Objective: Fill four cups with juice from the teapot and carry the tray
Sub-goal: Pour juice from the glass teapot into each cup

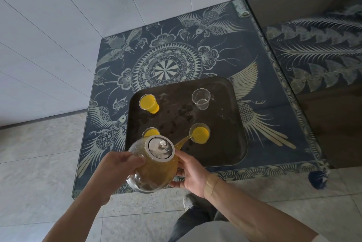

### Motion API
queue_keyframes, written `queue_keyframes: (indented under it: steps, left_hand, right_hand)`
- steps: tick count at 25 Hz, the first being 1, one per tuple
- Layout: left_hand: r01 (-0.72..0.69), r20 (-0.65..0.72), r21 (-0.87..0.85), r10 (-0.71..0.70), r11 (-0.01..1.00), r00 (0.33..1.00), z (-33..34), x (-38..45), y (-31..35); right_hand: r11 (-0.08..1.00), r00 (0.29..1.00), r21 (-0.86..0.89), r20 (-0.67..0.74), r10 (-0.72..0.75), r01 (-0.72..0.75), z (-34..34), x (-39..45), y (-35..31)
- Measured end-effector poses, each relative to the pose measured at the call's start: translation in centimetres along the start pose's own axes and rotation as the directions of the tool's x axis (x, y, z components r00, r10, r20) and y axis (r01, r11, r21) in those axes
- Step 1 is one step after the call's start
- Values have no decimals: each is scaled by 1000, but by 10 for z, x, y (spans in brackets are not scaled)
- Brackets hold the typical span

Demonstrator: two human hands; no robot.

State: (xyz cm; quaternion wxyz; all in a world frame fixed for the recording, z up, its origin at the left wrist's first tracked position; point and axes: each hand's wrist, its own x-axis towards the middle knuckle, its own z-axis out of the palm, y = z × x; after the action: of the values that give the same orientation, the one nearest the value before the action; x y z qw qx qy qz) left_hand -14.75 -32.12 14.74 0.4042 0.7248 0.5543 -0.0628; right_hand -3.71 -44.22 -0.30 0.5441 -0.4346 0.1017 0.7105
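A glass teapot (154, 171) with a metal lid, holding yellow juice, is tilted over the near edge of a dark square tray (225, 147). My left hand (115, 171) grips its handle side and my right hand (191, 173) cups its body. Juice streams from the spout into the near right cup (200, 133), which holds juice. The far left cup (149, 103) is full of juice. The near left cup (150, 132) holds juice and is partly hidden behind the teapot. The far right cup (201, 98) is clear, with no juice in it.
The tray sits on a low table (176, 55) covered with a dark blue patterned cloth. A white panelled wall stands at the left and back, and a dark cabinet (323, 65) adjoins the table's right side. Pale floor tiles and my foot (189, 201) lie below.
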Motion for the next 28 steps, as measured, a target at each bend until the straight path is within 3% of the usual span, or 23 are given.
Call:
queue_keyframes:
  steps: [28]
  left_hand:
    - [-9, -8, 19, 10, 1000, 1000, 4, -6, 11]
  right_hand:
    - [1000, 1000, 7, 7, -3, 3, -4, -9, -5]
